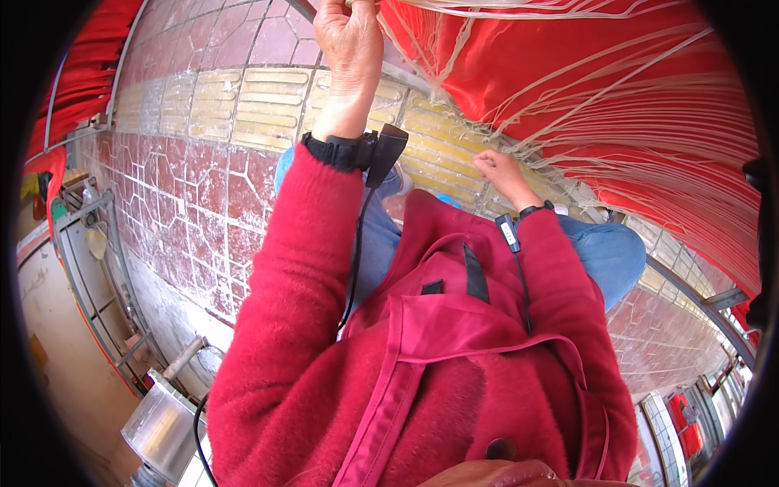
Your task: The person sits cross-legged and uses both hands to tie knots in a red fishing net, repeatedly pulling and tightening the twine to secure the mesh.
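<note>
Two hands, left hand (349, 40) grip clamped on pale threads (568, 105), right hand (499, 170) pinching strands, red cloth (519, 57)

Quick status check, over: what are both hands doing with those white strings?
Left hand raised, closed on white strings at the top edge. Right hand lower, fingers curled at the strings beside red fabric. Nothing blocking either hand.

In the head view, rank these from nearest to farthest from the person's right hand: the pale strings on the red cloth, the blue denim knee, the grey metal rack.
From the right hand:
1. Pale strings over the red cloth, touching the fingers, upper right.
2. Blue denim knee, just below and to the right.
3. Grey metal rack, far across at the left edge.
</note>
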Tool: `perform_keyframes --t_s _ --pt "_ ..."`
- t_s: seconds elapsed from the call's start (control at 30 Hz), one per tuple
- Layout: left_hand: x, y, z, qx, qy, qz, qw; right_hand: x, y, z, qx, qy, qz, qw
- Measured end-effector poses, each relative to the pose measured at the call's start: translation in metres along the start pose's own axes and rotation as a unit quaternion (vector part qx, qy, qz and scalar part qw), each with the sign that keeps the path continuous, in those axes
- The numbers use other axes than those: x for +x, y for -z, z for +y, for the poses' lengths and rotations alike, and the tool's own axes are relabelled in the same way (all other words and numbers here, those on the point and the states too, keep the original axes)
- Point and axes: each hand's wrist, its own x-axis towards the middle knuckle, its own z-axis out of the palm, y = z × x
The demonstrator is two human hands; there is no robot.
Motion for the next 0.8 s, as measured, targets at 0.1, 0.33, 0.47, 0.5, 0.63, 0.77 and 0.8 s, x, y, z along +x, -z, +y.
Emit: perform_keyframes --t_s 0.1,0.33,0.47,0.5,0.63,0.77,0.8 --pt "-0.001 -0.005 0.006 -0.03 -0.033 -0.002 0.999 0.003 0.007 0.001 -0.028 -0.066 -0.032 0.997" --pt "0.0 -0.003 0.006 -0.004 -0.136 0.007 0.991 -0.008 0.04 -0.012 -0.08 -0.089 -0.165 0.979" --pt "0.01 0.0 0.003 0.007 -0.21 0.024 0.977 -0.014 0.057 -0.01 -0.114 -0.152 -0.146 0.971" --pt "0.011 0.003 0.003 0.007 -0.217 0.019 0.976 -0.014 0.058 -0.009 -0.131 -0.174 -0.133 0.967" --pt "0.002 0.011 0.0 -0.026 -0.088 -0.056 0.994 -0.013 0.052 -0.015 -0.193 -0.06 -0.026 0.979" --pt "0.0 0.003 -0.005 0.211 -0.071 -0.086 0.971 -0.006 0.039 -0.046 0.049 0.036 0.044 0.997" --pt "-0.001 0.0 -0.007 0.201 -0.061 -0.109 0.972 -0.006 0.037 -0.056 0.09 0.053 0.055 0.993"
